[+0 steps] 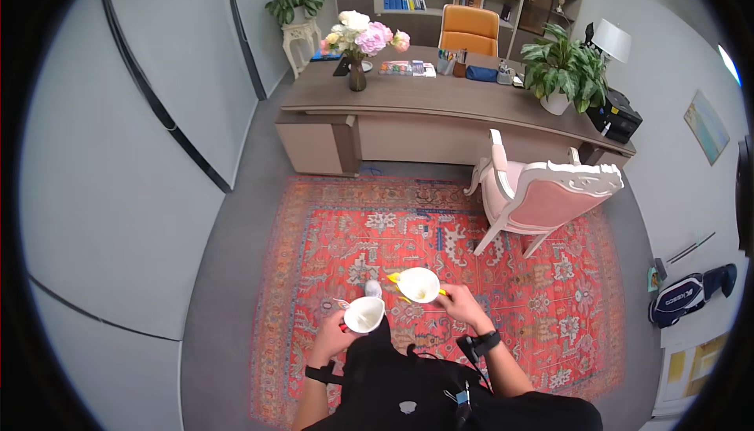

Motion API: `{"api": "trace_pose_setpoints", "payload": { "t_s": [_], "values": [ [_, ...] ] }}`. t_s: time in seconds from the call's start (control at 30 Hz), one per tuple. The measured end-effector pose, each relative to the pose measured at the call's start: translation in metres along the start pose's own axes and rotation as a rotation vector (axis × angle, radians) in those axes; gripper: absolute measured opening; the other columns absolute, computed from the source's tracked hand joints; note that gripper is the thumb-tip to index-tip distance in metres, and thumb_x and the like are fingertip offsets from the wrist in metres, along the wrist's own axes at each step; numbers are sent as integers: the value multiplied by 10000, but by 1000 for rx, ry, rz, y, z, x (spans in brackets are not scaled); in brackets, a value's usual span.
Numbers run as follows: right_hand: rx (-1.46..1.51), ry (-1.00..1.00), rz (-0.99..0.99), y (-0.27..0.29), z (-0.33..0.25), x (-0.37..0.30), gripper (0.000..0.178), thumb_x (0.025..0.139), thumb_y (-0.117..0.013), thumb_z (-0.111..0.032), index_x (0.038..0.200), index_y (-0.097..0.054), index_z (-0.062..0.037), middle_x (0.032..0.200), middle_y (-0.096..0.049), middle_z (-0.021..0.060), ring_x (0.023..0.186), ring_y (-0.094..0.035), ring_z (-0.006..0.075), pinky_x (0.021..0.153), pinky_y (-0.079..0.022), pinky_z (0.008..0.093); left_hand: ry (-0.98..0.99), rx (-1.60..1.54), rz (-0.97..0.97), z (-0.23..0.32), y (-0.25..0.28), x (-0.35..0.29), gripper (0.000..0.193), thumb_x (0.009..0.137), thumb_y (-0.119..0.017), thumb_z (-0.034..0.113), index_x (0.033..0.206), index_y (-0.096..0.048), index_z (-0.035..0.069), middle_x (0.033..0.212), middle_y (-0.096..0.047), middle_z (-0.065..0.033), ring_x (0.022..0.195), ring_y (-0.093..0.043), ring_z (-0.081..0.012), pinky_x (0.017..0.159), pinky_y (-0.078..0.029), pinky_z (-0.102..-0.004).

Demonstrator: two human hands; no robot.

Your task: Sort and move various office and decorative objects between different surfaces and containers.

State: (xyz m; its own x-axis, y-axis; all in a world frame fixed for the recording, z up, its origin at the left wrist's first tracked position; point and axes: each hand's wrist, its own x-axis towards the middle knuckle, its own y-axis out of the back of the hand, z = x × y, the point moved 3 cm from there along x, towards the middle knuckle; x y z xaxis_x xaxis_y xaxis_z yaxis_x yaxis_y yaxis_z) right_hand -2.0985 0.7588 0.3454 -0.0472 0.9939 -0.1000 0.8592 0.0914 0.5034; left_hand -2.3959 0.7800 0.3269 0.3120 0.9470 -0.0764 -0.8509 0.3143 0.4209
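My left hand is closed at the side of a white cup, where a bit of red shows by the fingers. My right hand grips a second white cup by its yellow handle. Yellow decoration juts from the far side of this cup's rim. Both cups are held in front of my body above the rug, apart from each other, with their white insides facing up. A small yellowish mark shows inside the right one. Dark straps circle both my wrists.
A red patterned rug covers the floor. A pink armchair stands ahead to the right. Beyond is a wide desk bearing a flower vase, a potted plant and a black printer. A golf bag lies at right.
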Motion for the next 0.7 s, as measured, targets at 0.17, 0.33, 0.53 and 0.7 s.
{"api": "trace_pose_setpoints", "payload": {
  "t_s": [0.17,0.33,0.53,0.7],
  "values": [
    [72,-10,-5,12,15,133,140,832,-528,-79,917,-592,12,741,-643,131,655,-626,203,623,-481,310,27,55,19,-1,24,113,438,639,-779,189,983,-573,13,856,-641,-105,810,-628,-186,688,-481,-299],
    [75,-59,76,41,23,237,158,871,-518,-88,953,-582,31,785,-657,98,736,-647,156,642,-515,283,0,86,-23,10,47,241,407,661,-756,190,962,-554,4,839,-637,-112,795,-626,-174,676,-479,-296],
    [116,-192,306,93,53,313,175,867,-524,-137,935,-611,-1,707,-644,105,591,-614,145,574,-481,285,-22,-196,-85,9,34,383,375,689,-715,131,983,-521,2,845,-626,-62,773,-581,-102,663,-453,-263],
    [-14,-214,466,146,93,390,162,831,-558,-137,915,-617,-12,705,-610,172,635,-617,260,589,-462,328,1,-137,-170,22,3,508,381,717,-699,105,1026,-500,7,871,-615,-44,745,-550,-68,633,-428,-229]
  ]
}}
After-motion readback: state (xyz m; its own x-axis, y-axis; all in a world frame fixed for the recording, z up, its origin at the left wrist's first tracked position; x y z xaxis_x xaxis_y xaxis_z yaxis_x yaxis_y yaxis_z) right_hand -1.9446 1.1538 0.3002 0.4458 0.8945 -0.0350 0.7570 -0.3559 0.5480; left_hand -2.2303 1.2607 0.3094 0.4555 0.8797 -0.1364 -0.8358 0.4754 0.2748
